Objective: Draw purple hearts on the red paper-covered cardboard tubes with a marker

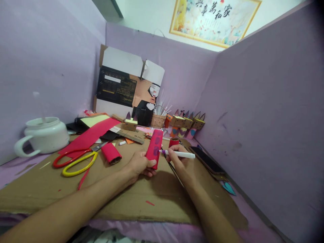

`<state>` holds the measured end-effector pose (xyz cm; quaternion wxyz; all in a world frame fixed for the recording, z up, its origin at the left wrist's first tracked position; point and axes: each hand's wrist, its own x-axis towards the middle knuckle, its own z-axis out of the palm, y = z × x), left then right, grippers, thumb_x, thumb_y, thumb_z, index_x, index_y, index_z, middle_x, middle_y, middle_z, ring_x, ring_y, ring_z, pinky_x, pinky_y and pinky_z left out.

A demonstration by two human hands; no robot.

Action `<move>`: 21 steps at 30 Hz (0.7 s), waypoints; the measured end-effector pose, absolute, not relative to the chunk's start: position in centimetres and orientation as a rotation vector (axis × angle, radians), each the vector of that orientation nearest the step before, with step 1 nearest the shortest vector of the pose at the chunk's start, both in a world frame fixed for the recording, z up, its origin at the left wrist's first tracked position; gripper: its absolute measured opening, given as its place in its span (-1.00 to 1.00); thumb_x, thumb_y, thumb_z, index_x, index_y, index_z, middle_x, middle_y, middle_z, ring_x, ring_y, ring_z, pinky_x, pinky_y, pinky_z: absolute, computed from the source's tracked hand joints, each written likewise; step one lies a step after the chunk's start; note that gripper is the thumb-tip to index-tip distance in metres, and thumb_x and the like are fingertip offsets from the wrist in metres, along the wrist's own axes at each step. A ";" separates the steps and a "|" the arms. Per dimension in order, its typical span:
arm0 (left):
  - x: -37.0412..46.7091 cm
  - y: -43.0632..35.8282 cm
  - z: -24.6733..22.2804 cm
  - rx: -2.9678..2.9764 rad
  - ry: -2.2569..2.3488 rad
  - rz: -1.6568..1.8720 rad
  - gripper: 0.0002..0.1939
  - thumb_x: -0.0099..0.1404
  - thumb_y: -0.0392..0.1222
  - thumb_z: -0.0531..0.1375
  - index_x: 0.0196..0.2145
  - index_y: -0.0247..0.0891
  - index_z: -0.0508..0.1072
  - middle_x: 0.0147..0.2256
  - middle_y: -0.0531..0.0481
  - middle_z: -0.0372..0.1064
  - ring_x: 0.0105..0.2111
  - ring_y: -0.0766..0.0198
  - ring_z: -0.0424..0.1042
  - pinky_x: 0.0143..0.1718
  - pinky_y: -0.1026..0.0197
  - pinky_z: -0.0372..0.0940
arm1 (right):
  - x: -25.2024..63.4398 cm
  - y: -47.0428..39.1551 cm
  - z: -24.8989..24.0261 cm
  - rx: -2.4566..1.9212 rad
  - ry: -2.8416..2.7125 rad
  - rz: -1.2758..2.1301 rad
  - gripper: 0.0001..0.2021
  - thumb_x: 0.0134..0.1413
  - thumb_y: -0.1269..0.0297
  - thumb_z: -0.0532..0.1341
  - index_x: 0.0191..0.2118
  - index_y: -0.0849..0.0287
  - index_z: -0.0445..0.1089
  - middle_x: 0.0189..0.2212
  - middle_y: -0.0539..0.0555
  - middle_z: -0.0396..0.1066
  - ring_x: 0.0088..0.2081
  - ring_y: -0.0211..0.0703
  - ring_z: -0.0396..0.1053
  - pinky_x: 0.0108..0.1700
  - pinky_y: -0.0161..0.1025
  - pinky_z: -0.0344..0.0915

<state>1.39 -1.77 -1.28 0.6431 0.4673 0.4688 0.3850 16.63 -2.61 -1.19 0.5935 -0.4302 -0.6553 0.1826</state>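
My left hand [142, 164] grips the lower end of a red strip-shaped piece [153, 157], which is held up at a tilt. Several purple round spots run along its face. Between the fingers of my right hand [181, 160] is a white marker [186, 155], its purple tip at the lowest spot on the piece. Left of my left hand lies a red-wrapped tube [111, 153] with an open brown end. Another red tube [173, 141] stands just behind my right hand. A white marker cap [122, 143] rests on the cardboard [121, 202].
Scissors [79, 163] with red and yellow handles lie at left, beside red paper [86, 136] and a white mug [47, 135]. A phone [207, 159] is at right. Behind stand small cat-eared box figures [199, 123], a basket [158, 120] and an unfolded carton [117, 86].
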 end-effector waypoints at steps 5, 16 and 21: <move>1.4 -1.7 -1.2 1.059 1.057 0.880 -0.86 0.02 -0.36 0.20 -0.43 -0.31 0.28 -0.64 0.04 0.34 -0.69 0.36 0.35 -0.68 0.38 0.22 | 16.5 -2.8 -1.1 -0.994 -1.510 0.414 -0.82 0.04 0.17 0.13 -0.45 0.16 0.30 -0.67 -0.05 0.31 -0.60 -0.25 0.27 -0.52 -0.33 0.17; 1.4 -1.9 -1.1 1.057 1.053 0.873 -0.86 0.03 -0.35 0.18 -0.40 -0.32 0.29 -0.64 0.04 0.34 -0.69 0.36 0.36 -0.65 0.37 0.23 | 16.7 -2.8 -1.3 -1.013 -1.524 0.393 -0.81 0.04 0.16 0.13 -0.47 0.15 0.30 -0.68 -0.06 0.31 -0.62 -0.27 0.25 -0.54 -0.34 0.15; 1.4 -1.8 -1.2 1.071 1.063 0.867 -0.85 0.01 -0.35 0.18 -0.40 -0.32 0.28 -0.63 0.05 0.34 -0.69 0.35 0.36 -0.66 0.36 0.22 | 16.7 -3.0 -1.2 -1.019 -1.529 0.396 -0.81 0.04 0.16 0.13 -0.48 0.15 0.30 -0.68 -0.06 0.31 -0.62 -0.26 0.25 -0.53 -0.34 0.16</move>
